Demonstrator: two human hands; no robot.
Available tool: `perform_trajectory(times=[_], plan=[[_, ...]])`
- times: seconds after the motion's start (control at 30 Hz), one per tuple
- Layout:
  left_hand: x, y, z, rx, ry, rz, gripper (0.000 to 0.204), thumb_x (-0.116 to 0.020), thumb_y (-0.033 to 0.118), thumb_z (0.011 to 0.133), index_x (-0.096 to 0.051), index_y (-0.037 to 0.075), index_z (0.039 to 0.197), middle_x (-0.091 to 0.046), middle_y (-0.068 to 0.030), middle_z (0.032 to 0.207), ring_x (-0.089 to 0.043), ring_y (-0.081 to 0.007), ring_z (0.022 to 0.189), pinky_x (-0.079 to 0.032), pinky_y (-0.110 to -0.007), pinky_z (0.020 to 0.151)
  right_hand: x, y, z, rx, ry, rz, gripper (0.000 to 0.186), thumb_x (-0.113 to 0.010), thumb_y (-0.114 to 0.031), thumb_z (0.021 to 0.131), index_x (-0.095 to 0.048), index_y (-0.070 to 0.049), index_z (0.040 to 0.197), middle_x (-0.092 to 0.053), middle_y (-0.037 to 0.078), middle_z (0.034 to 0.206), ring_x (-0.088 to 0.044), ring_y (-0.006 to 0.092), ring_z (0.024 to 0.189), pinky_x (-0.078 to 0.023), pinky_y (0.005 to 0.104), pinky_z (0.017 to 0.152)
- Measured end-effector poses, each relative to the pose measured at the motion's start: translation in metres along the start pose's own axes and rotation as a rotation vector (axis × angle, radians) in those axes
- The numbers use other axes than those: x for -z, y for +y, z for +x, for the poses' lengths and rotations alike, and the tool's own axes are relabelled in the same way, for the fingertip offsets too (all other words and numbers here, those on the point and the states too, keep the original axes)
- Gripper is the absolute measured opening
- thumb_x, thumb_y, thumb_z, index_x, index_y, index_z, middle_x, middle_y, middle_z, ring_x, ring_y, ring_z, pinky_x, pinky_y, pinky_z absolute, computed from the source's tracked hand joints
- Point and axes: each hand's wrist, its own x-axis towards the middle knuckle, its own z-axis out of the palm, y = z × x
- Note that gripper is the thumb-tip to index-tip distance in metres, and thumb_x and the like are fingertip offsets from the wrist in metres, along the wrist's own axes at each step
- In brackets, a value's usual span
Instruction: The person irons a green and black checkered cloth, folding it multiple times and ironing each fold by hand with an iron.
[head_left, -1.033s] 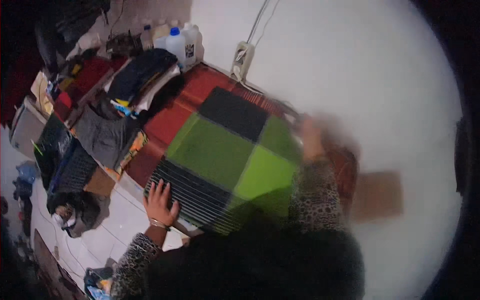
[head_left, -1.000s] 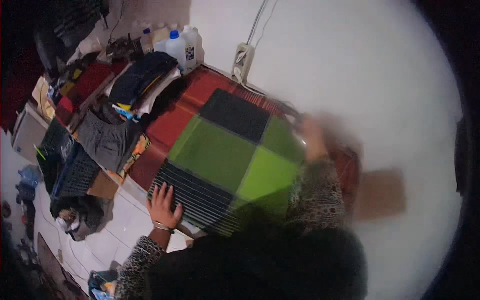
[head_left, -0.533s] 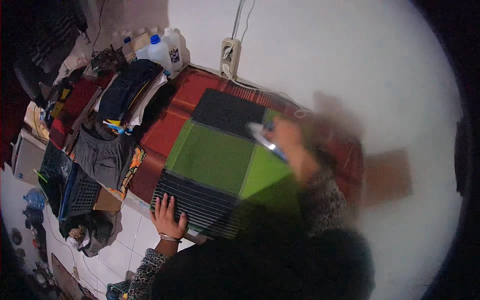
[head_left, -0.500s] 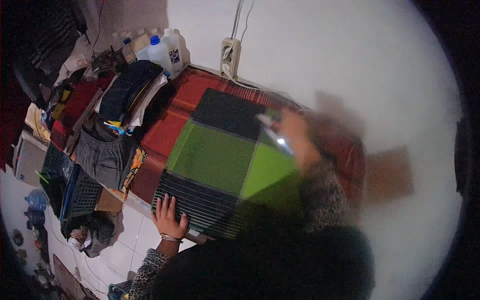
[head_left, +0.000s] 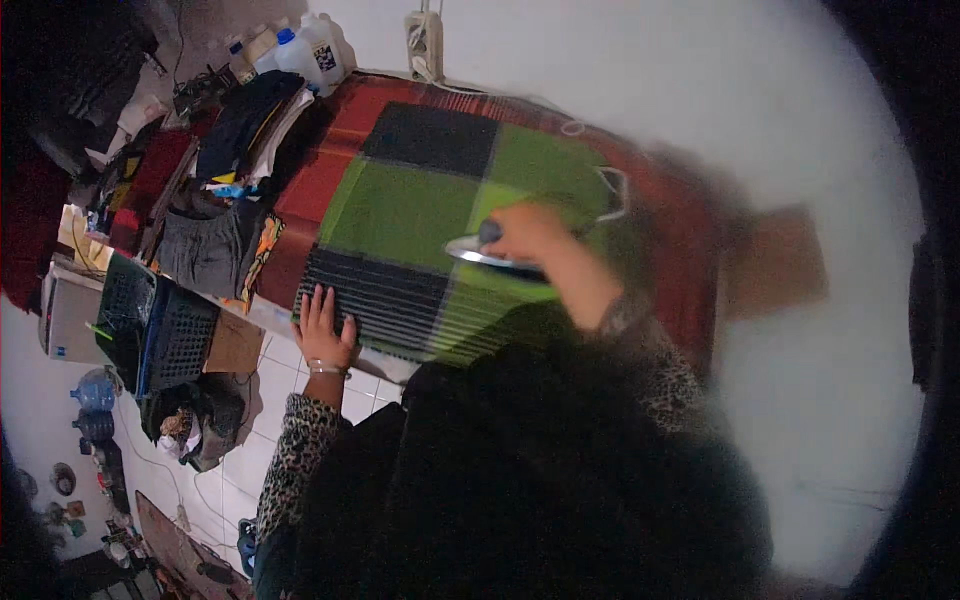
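Note:
A checked cloth (head_left: 405, 205) in green and black, with a striped band, lies on a red padded surface (head_left: 310, 180). My left hand (head_left: 326, 325) rests on the striped band near the front edge, fingers spread. My right hand (head_left: 525, 232) is wrapped round the handle of an iron (head_left: 465, 250), whose shiny soleplate is on or just over the lighter green square. A pale cord (head_left: 573, 127) runs along the back edge of the surface.
Folded clothes (head_left: 245, 130) and grey shorts (head_left: 210, 245) are piled to the left, above a plastic basket (head_left: 175, 340). Bottles (head_left: 300, 62) stand by the wall near a power strip (head_left: 423, 45). Water jugs (head_left: 92, 392) are on the tiled floor (head_left: 260, 400).
The iron in my right hand has moved down and leftward over the cloth from the far right side. My left hand stays on the stripes, while the whole view has shifted upward.

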Motion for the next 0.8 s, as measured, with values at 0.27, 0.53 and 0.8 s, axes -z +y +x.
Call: perform_trajectory(times=[0.27, 0.53, 0.8], plan=[[-0.013, -0.029, 0.006, 0.011, -0.047, 0.066, 0.060, -0.051, 0.041, 0.084, -0.036, 0.024, 0.139, -0.028, 0.0010, 0.148, -0.022, -0.0246, 0.137, -0.015, -0.066, 0.102, -0.057, -0.015, -0.148, 0.247, -0.097, -0.036, 0.037, -0.070, -0.039, 0.071, -0.062, -0.011, 0.094, -0.064, 0.014, 0.086, -0.062, 0.0333, 0.084, -0.049, 0.0458, 0.072], [0.002, 0.064, 0.014, -0.123, -0.200, 0.162, 0.059, -0.045, 0.044, 0.087, -0.033, 0.020, 0.140, -0.024, -0.0040, 0.149, -0.019, -0.0254, 0.138, -0.010, -0.066, 0.103, -0.056, 0.070, -0.268, -0.205, -0.056, -0.021, 0.031, -0.066, -0.033, 0.077, -0.060, -0.010, 0.097, -0.064, 0.014, 0.090, -0.063, 0.0312, 0.086, -0.050, 0.0419, 0.071], [0.016, 0.124, 0.001, -0.472, -0.462, 0.106, 0.069, -0.043, 0.051, 0.086, -0.025, 0.019, 0.144, -0.014, -0.0076, 0.152, -0.012, -0.0282, 0.140, -0.011, -0.058, 0.108, -0.043, 0.046, -0.264, -0.337, 0.033, 0.023, 0.031, -0.064, -0.030, 0.079, -0.059, -0.008, 0.099, -0.064, 0.014, 0.091, -0.062, 0.0329, 0.087, -0.049, 0.0449, 0.074]])
